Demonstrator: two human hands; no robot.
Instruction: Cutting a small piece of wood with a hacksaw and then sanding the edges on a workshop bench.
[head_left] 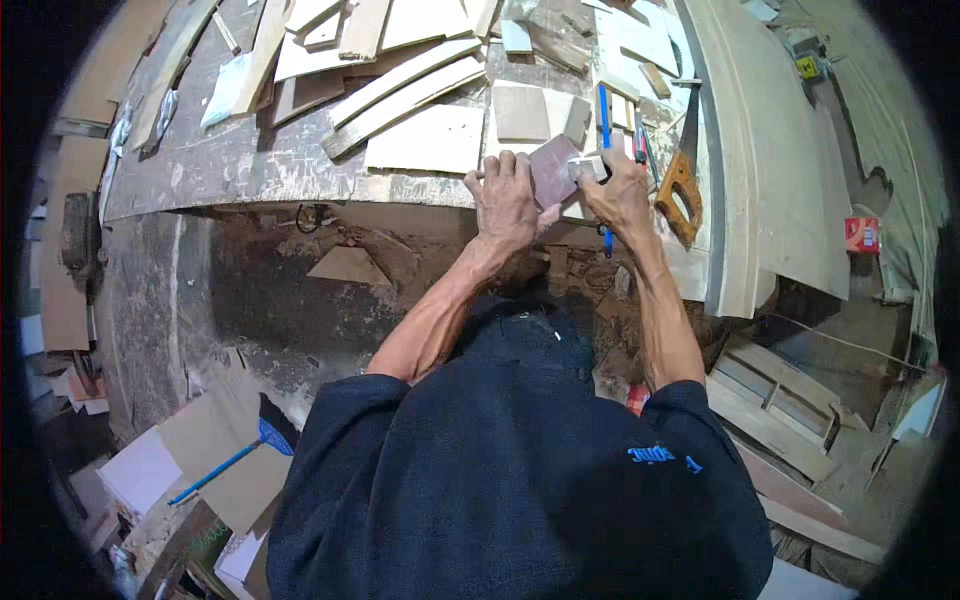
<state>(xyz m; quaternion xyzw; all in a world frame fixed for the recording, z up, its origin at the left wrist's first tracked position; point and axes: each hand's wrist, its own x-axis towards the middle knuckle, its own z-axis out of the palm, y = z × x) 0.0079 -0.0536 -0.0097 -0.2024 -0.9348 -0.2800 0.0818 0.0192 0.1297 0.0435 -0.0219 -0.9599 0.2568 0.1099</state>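
At the bench's front edge, my left hand (508, 203) grips a flat pinkish-brown sheet (552, 170), which looks like sandpaper, by its left side. My right hand (622, 196) is closed on a small pale block (588, 169) at the sheet's right edge. The fingertips partly cover the block. Just beyond both hands lies a tan square piece (520, 112). Close to my right fingers runs a long blue bar (604, 105), its lower end showing below the bench edge. Right of that hand rests a handsaw (680, 197) with an orange-brown wooden handle.
Curved wood strips (405, 92), a white panel (425, 142) and several offcuts cover the far part of the worn workbench (300, 178). A long pale panel (740, 150) borders it on the right. A blue-handled brush (225, 470) lies lower left; a wooden frame (775, 395) lies lower right.
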